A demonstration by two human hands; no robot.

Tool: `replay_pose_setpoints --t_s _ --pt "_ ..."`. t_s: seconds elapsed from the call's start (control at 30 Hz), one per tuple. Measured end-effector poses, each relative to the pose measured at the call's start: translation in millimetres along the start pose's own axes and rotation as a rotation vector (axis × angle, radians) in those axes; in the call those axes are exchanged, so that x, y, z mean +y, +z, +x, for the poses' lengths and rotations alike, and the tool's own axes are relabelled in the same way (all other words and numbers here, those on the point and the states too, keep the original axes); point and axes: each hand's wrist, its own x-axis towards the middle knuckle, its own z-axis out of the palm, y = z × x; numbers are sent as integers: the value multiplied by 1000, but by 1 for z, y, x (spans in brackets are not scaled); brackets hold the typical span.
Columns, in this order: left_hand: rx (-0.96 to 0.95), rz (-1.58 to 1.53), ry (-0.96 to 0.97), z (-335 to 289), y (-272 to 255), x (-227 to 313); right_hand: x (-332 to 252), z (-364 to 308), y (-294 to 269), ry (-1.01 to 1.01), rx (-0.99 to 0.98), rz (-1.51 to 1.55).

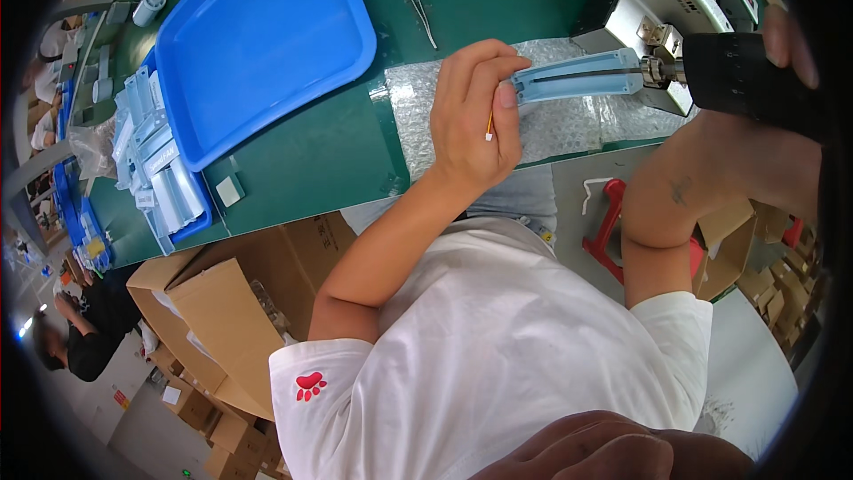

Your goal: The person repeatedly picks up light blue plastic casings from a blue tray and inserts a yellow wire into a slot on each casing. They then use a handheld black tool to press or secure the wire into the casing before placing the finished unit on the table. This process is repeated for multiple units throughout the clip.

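My left hand [471, 120] is closed on one end of a light blue plastic housing [577, 87], a long narrow shell open along its upper side. A thin yellow-red wire with a small white plug [489, 136] hangs by the fingers. On the right, my right hand [789, 46] wraps round a black power screwdriver [746, 78], partly cut off by the picture's dark rim. Its long thin bit runs along the inside of the housing toward my left fingertips. Whether the tip touches a screw is hidden. Bubble wrap [418, 111] lies beneath on the green table.
An empty blue tray [267, 44] lies left on the green table [329, 147]. Beside it, a blue bin holds several light blue housings [147, 151]. A metal machine [657, 9] stands far right. Cardboard boxes [231, 311] and a red stool [609, 227] are below. Another person [89, 324] works at left.
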Motion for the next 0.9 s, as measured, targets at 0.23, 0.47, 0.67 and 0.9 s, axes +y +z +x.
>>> replay_pose_setpoints --t_s 0.23,0.47,0.67,0.9 --pt "3 -14 7 0 1 -2 -1 -3 -2 6 8 9" --pt "5 -10 13 -2 1 -3 -1 -9 -3 20 5 31" --pt "12 -44 4 -4 1 -5 0 -20 -1 34 11 67" --pt "-88 -63 -51 4 -7 7 4 -5 7 27 37 222"
